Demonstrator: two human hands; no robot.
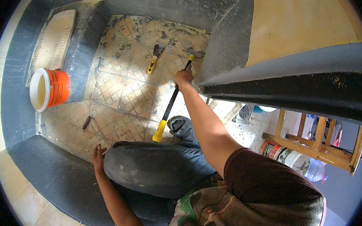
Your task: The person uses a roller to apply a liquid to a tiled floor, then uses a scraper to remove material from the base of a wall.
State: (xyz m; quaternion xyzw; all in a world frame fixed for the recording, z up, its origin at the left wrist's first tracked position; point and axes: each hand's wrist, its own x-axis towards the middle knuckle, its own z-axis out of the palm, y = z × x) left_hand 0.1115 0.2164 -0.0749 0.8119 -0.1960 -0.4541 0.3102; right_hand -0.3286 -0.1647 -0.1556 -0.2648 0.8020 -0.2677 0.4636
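Note:
My right hand is closed around the black shaft of a long-handled scraper. The scraper has a yellow grip near my foot and a yellow collar at its far end, where the head meets the tiled floor by the right wall; the head is hard to make out. Beside my bent knee, my left hand hangs with its fingers apart, holding nothing. On the floor ahead lies a putty knife with a yellow and black handle. A thin tool with a brown handle lies nearest my left hand.
An orange bucket with a white rim stands at the left. Dark walls and a low dark ledge surround the floor, which carries dark scraps. At the right are a wooden ladder, paint buckets and a plastic bottle.

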